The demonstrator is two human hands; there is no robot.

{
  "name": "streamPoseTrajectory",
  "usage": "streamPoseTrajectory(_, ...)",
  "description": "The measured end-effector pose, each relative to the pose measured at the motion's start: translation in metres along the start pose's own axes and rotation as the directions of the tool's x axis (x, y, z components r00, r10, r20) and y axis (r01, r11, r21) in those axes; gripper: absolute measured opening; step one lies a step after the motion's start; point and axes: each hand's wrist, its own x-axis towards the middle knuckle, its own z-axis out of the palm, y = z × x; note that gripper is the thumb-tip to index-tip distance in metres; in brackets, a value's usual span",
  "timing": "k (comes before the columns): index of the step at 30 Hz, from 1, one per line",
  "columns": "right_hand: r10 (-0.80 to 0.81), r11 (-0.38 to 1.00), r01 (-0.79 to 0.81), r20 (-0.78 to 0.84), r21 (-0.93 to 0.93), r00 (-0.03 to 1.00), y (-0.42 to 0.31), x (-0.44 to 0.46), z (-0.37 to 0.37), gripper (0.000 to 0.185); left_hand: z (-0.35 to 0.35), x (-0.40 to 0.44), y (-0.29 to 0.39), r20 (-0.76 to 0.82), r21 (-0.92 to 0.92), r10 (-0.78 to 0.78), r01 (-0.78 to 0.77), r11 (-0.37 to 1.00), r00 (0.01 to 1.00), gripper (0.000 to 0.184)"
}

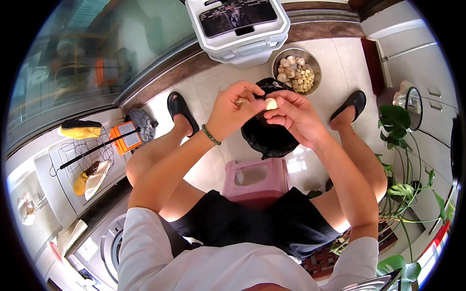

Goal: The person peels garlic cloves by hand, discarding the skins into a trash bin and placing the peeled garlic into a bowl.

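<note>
A pale garlic clove (pixel 271 104) is pinched in the fingertips of my right hand (pixel 300 116), with my left thumb touching its side. My left hand (pixel 235 106) is closed, its fingers curled around a small whitish piece that looks like more garlic, partly hidden by the fingers. Both hands are above a bin lined with a black bag (pixel 268 138), whose inside is too dark to make out. Past my right hand, a metal bowl (pixel 318 72) on the floor holds whole garlic bulbs (pixel 290 62) and peeled cloves (pixel 305 80).
Between my legs is a pink plastic stool (pixel 233 186). A white and grey container (pixel 242 46) stands by the glass door ahead. On the left are a wire rack (pixel 92 157) and an orange box (pixel 125 137); leafy plants (pixel 395 123) and white cabinets (pixel 412 63) line the right.
</note>
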Motion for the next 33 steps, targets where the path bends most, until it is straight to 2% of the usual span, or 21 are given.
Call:
streamPoseTrajectory(2,-0.001,1.000,0.001,0.032,-0.004,1.000,0.001,0.000,-0.004,0.026,-0.002,-0.001,0.006,0.119,0.019,-0.049,0.047,0.999,0.992,0.019)
streamPoseTrajectory(3,0.001,1.000,0.000,0.055,-0.005,0.998,0.003,0.000,-0.004,0.024,-0.003,-0.002,0.005,0.114,0.027,-0.039,0.036,0.999,0.993,0.019)
streamPoseTrajectory(6,-0.008,1.000,0.008,0.064,0.005,0.998,0.005,0.000,0.000,0.019,0.005,-0.005,-0.004,0.165,-0.298,-0.201,0.243,0.923,0.966,0.016)
streamPoseTrajectory(7,0.002,1.000,-0.003,0.072,0.008,0.997,0.006,0.000,0.000,0.018,0.008,-0.008,-0.006,0.160,-0.297,-0.195,0.235,0.925,0.968,0.016)
streamPoseTrajectory(9,-0.018,1.000,0.018,0.056,-0.007,0.998,0.005,0.002,0.003,0.017,0.013,-0.012,-0.010,0.163,-0.554,-0.337,0.369,0.746,0.927,0.016)
streamPoseTrajectory(13,-0.063,0.998,0.064,0.017,-0.014,0.998,0.010,0.005,0.007,0.017,0.017,-0.011,-0.013,0.112,-0.586,-0.335,0.335,0.738,0.935,0.023)
streamPoseTrajectory(21,-0.070,0.992,0.069,-0.001,-0.106,0.998,0.019,0.008,0.005,0.018,0.018,-0.011,-0.019,0.047,-0.547,-0.353,0.320,0.774,0.935,0.028)
streamPoseTrajectory(23,-0.054,0.982,0.056,0.016,-0.181,0.998,0.021,0.009,0.004,0.018,0.020,-0.011,-0.017,0.046,-0.540,-0.366,0.331,0.774,0.929,0.028)
streamPoseTrajectory(25,-0.018,0.983,0.020,0.012,-0.183,1.000,0.023,0.008,0.004,0.018,0.023,-0.012,-0.014,-0.010,-0.432,-0.432,0.386,0.815,0.902,0.031)
streamPoseTrajectory(29,0.074,0.977,-0.080,-0.037,-0.198,0.997,0.017,0.008,-0.003,0.021,0.027,-0.016,-0.028,0.022,-0.400,-0.466,0.435,0.806,0.884,0.038)
streamPoseTrajectory(31,0.100,0.965,-0.117,-0.086,-0.233,0.991,0.011,0.006,-0.012,0.026,0.016,-0.017,-0.035,0.109,-0.270,-0.612,0.616,0.740,0.783,0.040)
streamPoseTrajectory(32,0.129,0.958,-0.154,-0.115,-0.243,0.985,0.011,0.004,-0.019,0.025,0.016,-0.018,-0.040,0.097,-0.183,-0.657,0.663,0.726,0.747,0.034)
streamPoseTrajectory(33,0.159,0.949,-0.191,-0.142,-0.252,0.977,0.013,0.004,-0.028,0.025,0.016,-0.019,-0.044,0.115,-0.185,-0.654,0.663,0.725,0.748,0.034)
